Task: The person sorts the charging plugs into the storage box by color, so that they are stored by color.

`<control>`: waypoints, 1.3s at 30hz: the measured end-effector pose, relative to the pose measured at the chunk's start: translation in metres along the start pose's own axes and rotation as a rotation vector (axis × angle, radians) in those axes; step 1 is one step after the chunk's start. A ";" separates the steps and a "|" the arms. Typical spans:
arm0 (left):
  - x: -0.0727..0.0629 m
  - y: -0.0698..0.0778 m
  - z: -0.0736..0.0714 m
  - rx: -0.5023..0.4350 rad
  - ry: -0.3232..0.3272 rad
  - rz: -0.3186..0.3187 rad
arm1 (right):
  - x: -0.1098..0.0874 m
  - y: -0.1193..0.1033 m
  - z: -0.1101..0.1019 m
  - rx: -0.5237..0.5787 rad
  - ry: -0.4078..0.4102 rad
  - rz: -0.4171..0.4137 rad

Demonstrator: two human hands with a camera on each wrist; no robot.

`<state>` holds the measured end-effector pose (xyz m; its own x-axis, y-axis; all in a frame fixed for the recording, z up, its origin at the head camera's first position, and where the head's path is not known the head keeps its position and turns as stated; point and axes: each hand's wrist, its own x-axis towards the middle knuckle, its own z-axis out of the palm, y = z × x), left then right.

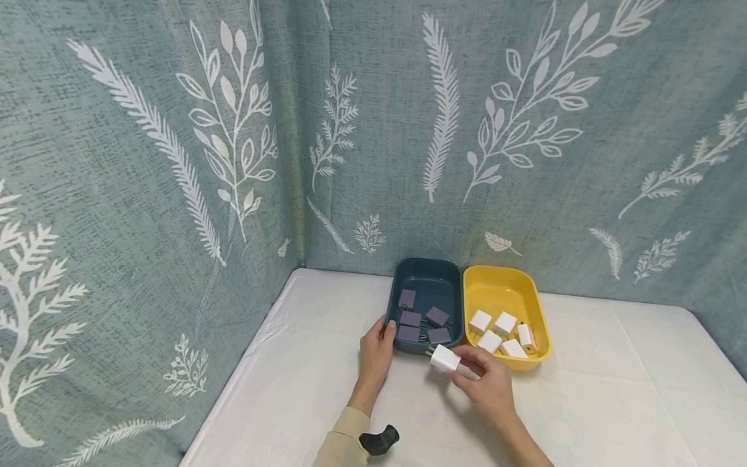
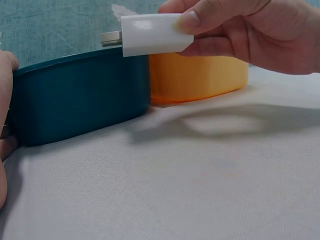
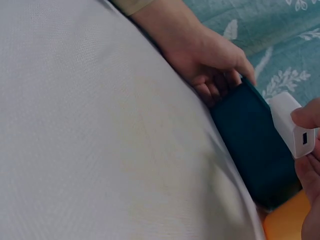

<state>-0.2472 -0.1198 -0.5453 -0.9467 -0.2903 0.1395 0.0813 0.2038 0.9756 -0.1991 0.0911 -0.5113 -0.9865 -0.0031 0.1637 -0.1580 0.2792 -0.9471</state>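
Note:
My right hand (image 1: 486,381) pinches a white USB charger (image 1: 446,358) between thumb and fingers, in front of the two bins. The charger's metal prongs point left, and its USB port (image 3: 305,138) shows in the right wrist view. At the near left corner of the dark teal bin (image 1: 430,264), my left hand (image 1: 376,353) grips the wall, thumb at the rim and fingers curled against the outside. Inside this bin lie several purple chargers (image 1: 410,318).
Directly right of the teal bin stands a yellow bin (image 1: 543,318) holding several white chargers (image 1: 504,323). Both rest on a white-covered table (image 1: 613,376) before a patterned green-blue curtain (image 1: 385,130). A black device (image 1: 379,441) sits at the left wrist.

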 end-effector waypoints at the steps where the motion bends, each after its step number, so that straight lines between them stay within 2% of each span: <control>1: 0.000 0.000 0.000 -0.002 -0.002 0.003 | 0.000 -0.001 0.000 -0.006 0.002 0.000; 11: 0.000 -0.001 0.000 -0.011 -0.003 -0.002 | 0.003 0.000 -0.007 -0.028 0.007 0.023; 20: 0.002 -0.003 0.000 -0.020 -0.002 0.005 | 0.004 0.001 -0.012 0.012 0.060 -0.104; 26: 0.002 -0.003 0.000 -0.022 -0.007 0.003 | 0.005 0.004 -0.015 -0.003 0.093 -0.146; 34: 0.001 -0.002 0.001 -0.019 -0.011 -0.007 | 0.009 0.002 -0.023 0.046 0.135 -0.118; 39: 0.001 -0.001 0.000 -0.011 -0.003 -0.009 | 0.013 0.001 -0.028 0.040 0.168 -0.121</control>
<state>-0.2483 -0.1203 -0.5464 -0.9483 -0.2896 0.1298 0.0759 0.1903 0.9788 -0.2107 0.1181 -0.5022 -0.9398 0.1273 0.3172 -0.2794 0.2485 -0.9275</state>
